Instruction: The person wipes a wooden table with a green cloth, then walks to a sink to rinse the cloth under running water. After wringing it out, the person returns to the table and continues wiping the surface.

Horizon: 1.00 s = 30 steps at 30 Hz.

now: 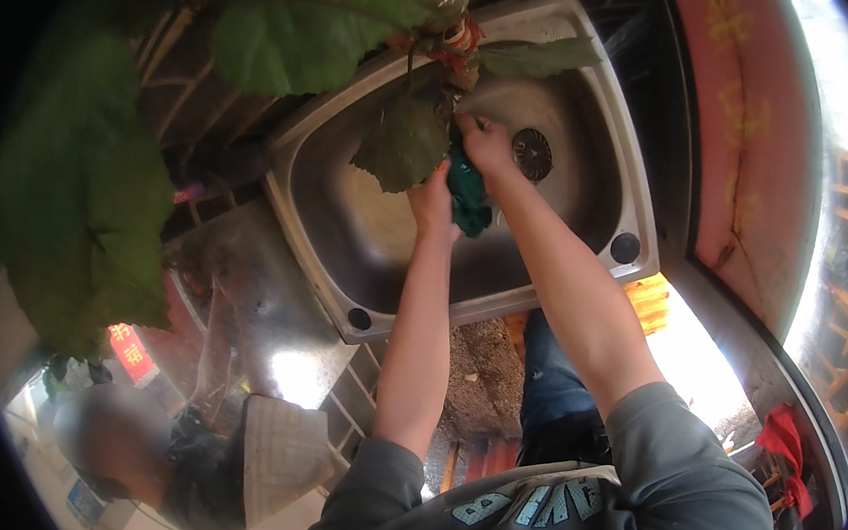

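Observation:
A wet-looking dark green cloth (469, 194) hangs bunched over the stainless steel sink (367, 223). My left hand (433, 202) grips its left side, with some fingers hidden behind a hanging leaf (409, 144). On the other side, my right hand (487, 149) is curled around the cloth's upper end, just below the faucet (448, 102). Red and white material (462, 42) is wrapped about the upper part of the faucet. Right of my right hand lies the round drain strainer (533, 155) in the basin floor.
Large green leaves (285, 37) hang across the upper left and cover part of the sink rim. Black round plugs (625, 247) sit in the sink's near corners. A metal counter (258, 289) adjoins on the left, where another person (206, 465) is near. Right stands a red panel (747, 141).

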{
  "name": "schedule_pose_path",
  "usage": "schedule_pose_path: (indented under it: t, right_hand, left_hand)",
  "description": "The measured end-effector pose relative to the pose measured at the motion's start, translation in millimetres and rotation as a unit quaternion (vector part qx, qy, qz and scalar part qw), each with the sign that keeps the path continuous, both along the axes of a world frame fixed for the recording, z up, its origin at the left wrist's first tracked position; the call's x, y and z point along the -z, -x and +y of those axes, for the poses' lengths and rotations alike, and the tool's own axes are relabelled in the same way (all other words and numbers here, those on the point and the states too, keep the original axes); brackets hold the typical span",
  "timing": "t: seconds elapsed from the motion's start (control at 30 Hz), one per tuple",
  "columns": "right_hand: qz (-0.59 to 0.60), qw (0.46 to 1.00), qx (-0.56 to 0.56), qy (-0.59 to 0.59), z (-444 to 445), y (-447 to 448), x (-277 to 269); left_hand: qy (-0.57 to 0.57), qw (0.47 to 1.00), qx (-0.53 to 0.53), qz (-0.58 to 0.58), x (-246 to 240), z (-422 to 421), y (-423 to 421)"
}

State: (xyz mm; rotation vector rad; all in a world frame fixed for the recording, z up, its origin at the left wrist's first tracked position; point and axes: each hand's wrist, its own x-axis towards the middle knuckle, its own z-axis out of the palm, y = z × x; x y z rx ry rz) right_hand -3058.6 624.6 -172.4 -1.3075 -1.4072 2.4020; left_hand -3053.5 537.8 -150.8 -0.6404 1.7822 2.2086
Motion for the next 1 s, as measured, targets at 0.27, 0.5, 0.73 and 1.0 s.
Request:
schedule_pose_path:
  t: [0.27,0.5,0.73,1.0]
  right_hand:
    - [-0.03,0.993,-0.051,-0.103,-7,11,-10]
    - [0.022,1.0,0.01,0.013,-17,6,17]
    - [-0.042,0.992,-0.107,-0.056,-24,-3,-1]
    - [-0.117,0.974,-0.157,-0.11,-18,3,2]
  left_hand:
    - [-0.041,0.998,-0.035,-0.037,-4,-7,15]
    - [-0.053,0.998,-0.028,-0.019,2,-6,19]
    - [0.089,0.996,-0.011,0.023,-3,-9,14]
    - [0.071,0.993,0.056,-0.08,16,-35,21]
